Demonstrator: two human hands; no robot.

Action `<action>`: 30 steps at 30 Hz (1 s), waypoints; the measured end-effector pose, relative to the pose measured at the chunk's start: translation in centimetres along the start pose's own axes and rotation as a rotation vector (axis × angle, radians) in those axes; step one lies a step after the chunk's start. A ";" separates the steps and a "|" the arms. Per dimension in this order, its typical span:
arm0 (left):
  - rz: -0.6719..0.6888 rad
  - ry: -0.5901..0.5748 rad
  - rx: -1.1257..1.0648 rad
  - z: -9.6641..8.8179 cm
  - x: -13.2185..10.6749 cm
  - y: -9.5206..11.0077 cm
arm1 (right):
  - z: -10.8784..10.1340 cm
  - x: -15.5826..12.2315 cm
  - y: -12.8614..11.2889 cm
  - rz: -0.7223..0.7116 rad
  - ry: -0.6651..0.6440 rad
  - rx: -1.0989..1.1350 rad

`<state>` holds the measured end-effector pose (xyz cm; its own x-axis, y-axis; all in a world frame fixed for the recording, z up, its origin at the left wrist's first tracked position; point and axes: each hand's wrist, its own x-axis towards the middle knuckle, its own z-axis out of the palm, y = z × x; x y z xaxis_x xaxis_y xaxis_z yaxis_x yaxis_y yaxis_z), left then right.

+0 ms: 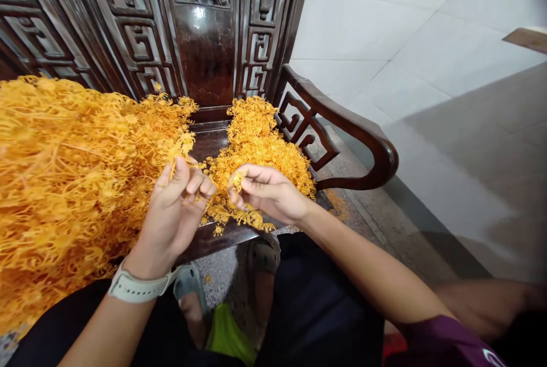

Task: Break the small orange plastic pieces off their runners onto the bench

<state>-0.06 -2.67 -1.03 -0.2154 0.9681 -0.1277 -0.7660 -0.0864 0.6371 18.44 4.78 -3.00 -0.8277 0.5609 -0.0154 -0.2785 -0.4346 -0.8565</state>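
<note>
One sprig (182, 147) our left hand (174, 204) pinches; our right hand (273, 193), pinching a floret (237, 182), is nearer the smaller pile (267, 147).

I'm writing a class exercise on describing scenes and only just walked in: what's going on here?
A person at a dark carved bench is handling yellow plastic-looking pieces. The left hand pinches a yellow sprig, and the right hand holds a small yellow piece; the hands are apart. A large heap of branching yellow sprigs fills the person's left side, while a smaller pile of yellow pieces lies on the seat beyond the right hand.
</note>
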 end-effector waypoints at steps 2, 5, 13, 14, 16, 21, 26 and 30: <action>0.003 -0.004 0.053 -0.2 -0.1 -0.2 | -0.5 0.1 -0.5 -0.018 0.061 -0.018; -0.027 0.000 0.122 -0.5 -0.3 -0.8 | -1.9 0.5 -1.3 -0.117 0.221 -0.150; 0.070 0.075 0.562 -1.0 -0.5 -2.6 | -8.6 1.1 -3.3 -0.250 0.461 -0.851; 0.081 0.049 0.625 -1.1 -0.4 -2.8 | -8.9 0.9 -3.4 -0.250 0.481 -0.930; 0.099 -0.016 0.725 -1.2 -0.4 -3.1 | -8.6 0.5 -3.3 -0.259 0.480 -1.044; 0.092 -0.133 0.808 -0.8 -0.2 -3.3 | -4.8 -0.8 -2.5 -0.293 0.165 -0.825; 0.057 -0.232 0.781 -0.7 0.0 -3.4 | -3.0 -1.1 -1.7 -0.263 0.116 -0.738; -0.013 -0.159 0.593 -0.6 -0.1 -3.2 | -3.0 -0.8 -1.3 -0.193 0.038 -0.495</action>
<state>2.11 -2.63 -3.50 -0.0806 0.9954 -0.0521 -0.2904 0.0265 0.9565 20.91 6.99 -3.37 -0.7632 0.6272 0.1551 -0.1530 0.0578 -0.9865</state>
